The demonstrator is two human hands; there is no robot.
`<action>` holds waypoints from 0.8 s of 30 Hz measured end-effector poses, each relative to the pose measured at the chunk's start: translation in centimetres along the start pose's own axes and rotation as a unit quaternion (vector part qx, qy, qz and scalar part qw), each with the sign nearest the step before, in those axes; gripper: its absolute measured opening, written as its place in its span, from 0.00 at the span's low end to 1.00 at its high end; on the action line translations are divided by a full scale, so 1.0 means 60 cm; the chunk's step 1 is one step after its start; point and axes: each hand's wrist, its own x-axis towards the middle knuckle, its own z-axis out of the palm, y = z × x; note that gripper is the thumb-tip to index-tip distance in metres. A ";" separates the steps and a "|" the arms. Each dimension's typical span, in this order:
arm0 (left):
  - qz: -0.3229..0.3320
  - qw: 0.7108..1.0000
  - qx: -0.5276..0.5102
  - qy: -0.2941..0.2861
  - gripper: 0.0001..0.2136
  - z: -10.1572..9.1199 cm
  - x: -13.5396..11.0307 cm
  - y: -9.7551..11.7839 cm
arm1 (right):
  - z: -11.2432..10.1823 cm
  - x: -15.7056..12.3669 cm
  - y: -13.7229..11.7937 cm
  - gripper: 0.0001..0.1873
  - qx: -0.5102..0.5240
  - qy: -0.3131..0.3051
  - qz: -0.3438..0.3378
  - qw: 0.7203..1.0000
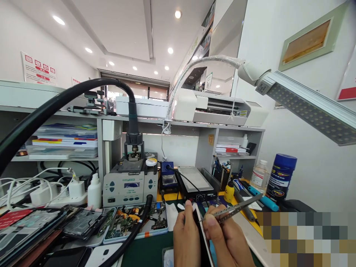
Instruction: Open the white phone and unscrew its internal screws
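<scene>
A phone-repair shop | rework station (125, 193) stands at 8 o'clock in view | circuit boards (121, 223) crowd a tray (159, 232) at 7 | phone parts (30, 227) lie stacked at 8 | recycling-price notice (39, 69) hangs at 10

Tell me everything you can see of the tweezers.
The tweezers are grey and look metallic, slim, with small holes along their arms. The two arms meet at the rear end, which angles up and to the right in the picture. The right hand pinches them, front end toward the flat device in the left hand. Whether the tips touch it is unclear.
</scene>
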 end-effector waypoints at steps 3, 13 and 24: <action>-0.020 1.000 0.016 -0.004 0.21 -0.004 -0.010 0.020 | -0.002 -0.002 0.002 0.23 -0.002 -0.004 0.004 1.000; -0.010 1.000 -0.008 -0.010 0.23 -0.002 -0.003 0.011 | -0.008 0.001 -0.003 0.24 -0.004 -0.022 -0.008 1.000; -0.013 1.000 -0.015 -0.001 0.22 -0.004 -0.003 0.011 | -0.006 0.003 -0.008 0.24 0.020 -0.016 0.000 1.000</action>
